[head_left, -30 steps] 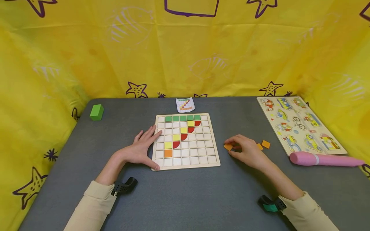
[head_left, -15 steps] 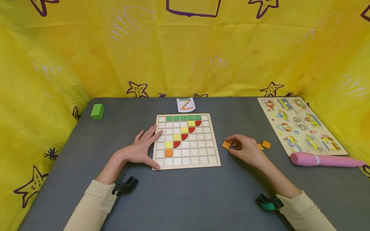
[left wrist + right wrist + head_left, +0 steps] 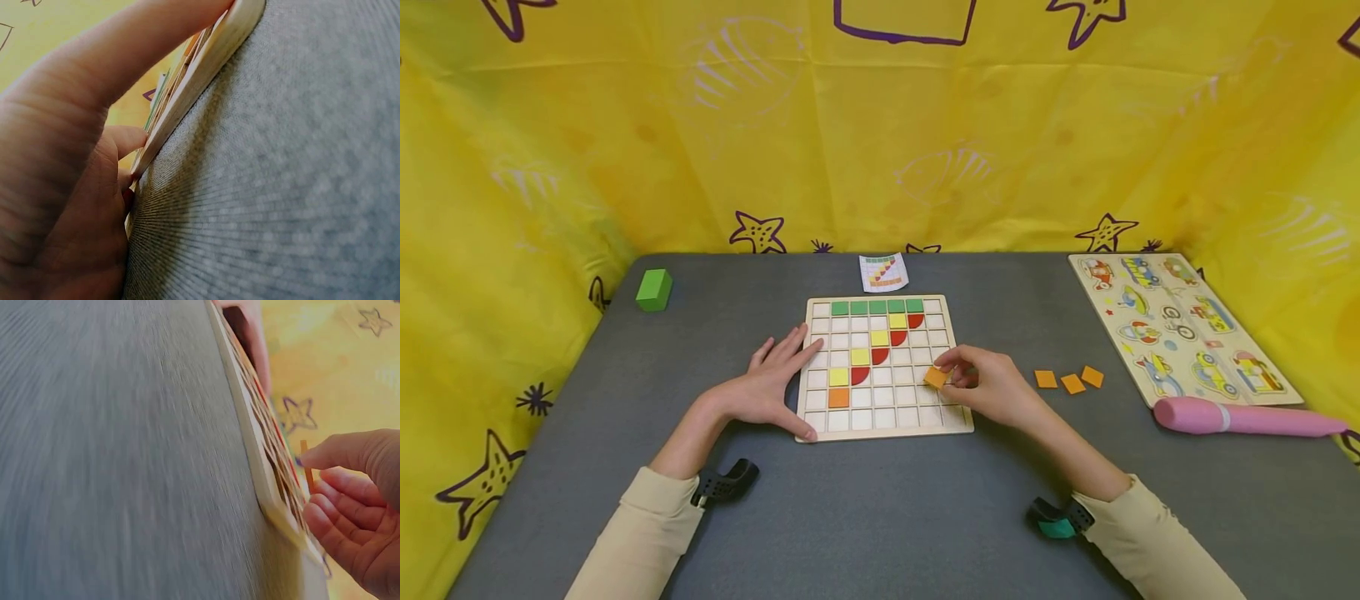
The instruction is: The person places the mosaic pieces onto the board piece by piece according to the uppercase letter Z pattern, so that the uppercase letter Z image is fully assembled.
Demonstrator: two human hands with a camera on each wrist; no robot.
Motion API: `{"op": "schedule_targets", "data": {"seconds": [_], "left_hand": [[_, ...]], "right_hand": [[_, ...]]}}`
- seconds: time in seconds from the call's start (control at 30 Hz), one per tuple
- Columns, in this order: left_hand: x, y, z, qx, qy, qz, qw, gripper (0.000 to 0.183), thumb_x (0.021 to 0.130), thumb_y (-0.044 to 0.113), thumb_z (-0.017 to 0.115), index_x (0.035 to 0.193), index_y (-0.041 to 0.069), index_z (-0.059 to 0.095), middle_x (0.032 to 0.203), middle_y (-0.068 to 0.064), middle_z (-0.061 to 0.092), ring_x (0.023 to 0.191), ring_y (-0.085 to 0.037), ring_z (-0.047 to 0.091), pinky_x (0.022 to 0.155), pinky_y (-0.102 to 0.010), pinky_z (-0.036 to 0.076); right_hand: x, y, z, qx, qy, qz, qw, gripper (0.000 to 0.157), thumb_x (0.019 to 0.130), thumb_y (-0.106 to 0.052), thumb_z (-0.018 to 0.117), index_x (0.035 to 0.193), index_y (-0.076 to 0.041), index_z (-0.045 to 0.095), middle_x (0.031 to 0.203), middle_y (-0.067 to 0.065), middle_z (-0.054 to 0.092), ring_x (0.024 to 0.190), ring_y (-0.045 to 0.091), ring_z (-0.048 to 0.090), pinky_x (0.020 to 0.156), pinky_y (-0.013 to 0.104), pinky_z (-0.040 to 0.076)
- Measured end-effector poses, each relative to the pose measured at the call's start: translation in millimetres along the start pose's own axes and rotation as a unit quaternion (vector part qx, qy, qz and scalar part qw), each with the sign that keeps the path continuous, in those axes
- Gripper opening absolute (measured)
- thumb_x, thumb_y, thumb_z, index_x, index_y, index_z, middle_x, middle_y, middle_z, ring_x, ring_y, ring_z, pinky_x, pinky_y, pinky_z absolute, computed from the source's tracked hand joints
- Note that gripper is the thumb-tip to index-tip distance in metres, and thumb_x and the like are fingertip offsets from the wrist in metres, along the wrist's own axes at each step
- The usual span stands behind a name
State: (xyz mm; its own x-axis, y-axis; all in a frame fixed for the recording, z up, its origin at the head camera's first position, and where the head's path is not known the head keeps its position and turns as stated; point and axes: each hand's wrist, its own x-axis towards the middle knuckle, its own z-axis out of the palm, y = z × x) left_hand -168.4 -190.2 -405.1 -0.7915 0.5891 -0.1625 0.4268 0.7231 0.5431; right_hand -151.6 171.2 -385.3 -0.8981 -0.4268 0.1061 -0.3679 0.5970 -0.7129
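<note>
A wooden grid board lies mid-table, with green and yellow squares, red quarter-circle pieces and one orange square set in its cells. My left hand rests at the board's left edge, fingers spread, with the thumb on the near corner. Over the board's right part, my right hand pinches an orange square tile between thumb and fingers. The right wrist view shows this tile edge-on, above the board. Several orange tiles lie on the table right of that hand.
Behind the board lies a small paper card printed with a coloured grid pattern. A green block stands at the far left. To the right are a picture puzzle board and a pink stick-like object. Yellow cloth surrounds the table.
My right hand has moved left with the pinched orange tile, from beside the board to over its right part. The loose tiles are uncovered. My left hand has stayed put.
</note>
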Motion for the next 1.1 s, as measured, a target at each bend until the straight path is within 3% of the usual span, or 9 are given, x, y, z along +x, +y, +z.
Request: {"op": "schedule_targets", "data": {"seconds": [0.3,0.67,1.1], "left_hand": [[0.5,0.8,-0.1,-0.004,-0.003,-0.004,1.0,0.131,0.062,0.064,0.082,0.158,0.009,0.011,0.162,-0.015,-0.01,0.148,-0.033,-0.006,0.112,-0.055,-0.007],[-0.2,1.7,-0.4,-0.003,0.002,0.002,1.0,0.13,0.062,0.064,0.082,0.157,0.009,0.013,0.162,-0.017,-0.009,0.148,-0.033,-0.005,0.112,-0.056,-0.007],[-0.4,2.7,-0.9,-0.008,0.001,-0.001,1.0,0.13,0.062,0.063,0.083,0.157,0.009,0.013,0.162,-0.016,-0.009,0.148,-0.034,-0.005,0.112,-0.056,-0.007]], "right_hand": [[16.0,-23.1,31.7,0.011,-0.055,-0.043,0.998,0.025,0.08,-0.007,0.078,0.103,-0.009,0.069,0.089,-0.001,0.064,0.082,0.015,0.057,0.076,0.028,0.052],[32.3,-42.8,53.3,-0.04,-0.075,-0.129,0.988,0.017,0.081,-0.007,0.076,0.097,-0.01,0.071,0.092,-0.003,0.067,0.083,0.015,0.057,0.077,0.027,0.049],[34.8,-39.2,58.5,-0.031,-0.084,-0.146,0.985,0.019,0.085,-0.006,0.073,0.103,-0.01,0.072,0.102,-0.002,0.07,0.092,0.015,0.059,0.084,0.03,0.048]]}}
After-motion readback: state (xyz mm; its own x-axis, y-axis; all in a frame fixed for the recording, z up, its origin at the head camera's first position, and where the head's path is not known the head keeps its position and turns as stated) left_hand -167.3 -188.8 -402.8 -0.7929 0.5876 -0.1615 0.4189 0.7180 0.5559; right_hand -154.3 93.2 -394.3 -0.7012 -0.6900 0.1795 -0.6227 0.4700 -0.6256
